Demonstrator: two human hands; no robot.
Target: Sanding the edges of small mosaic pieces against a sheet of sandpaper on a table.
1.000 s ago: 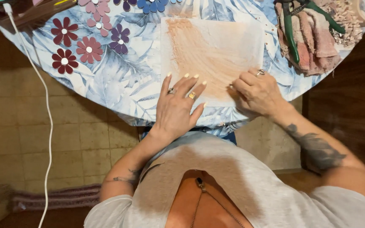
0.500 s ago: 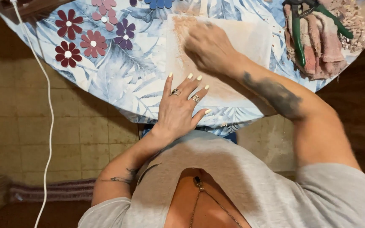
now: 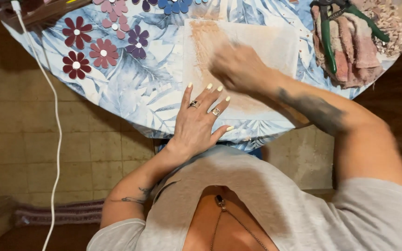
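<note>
A pale square sheet (image 3: 275,46) with orange-brown smears lies on a round table covered by a blue leaf-print cloth (image 3: 131,88). My left hand (image 3: 201,121) rests flat on the near left part of the sheet, fingers spread, with rings on two fingers. Over the middle of the sheet is my right hand (image 3: 238,67), blurred by motion, with its fingers curled; whether it holds anything cannot be told.
Several red, pink and purple flower cut-outs (image 3: 103,46) lie at the table's far left. Green-handled pliers (image 3: 329,32) rest on pinkish rags (image 3: 354,51) at the far right. A white cable (image 3: 54,130) hangs down to the tiled floor on the left.
My right hand swept from the sheet's near right corner up to its far left, then back toward the middle. The left hand stayed flat on the sheet.
</note>
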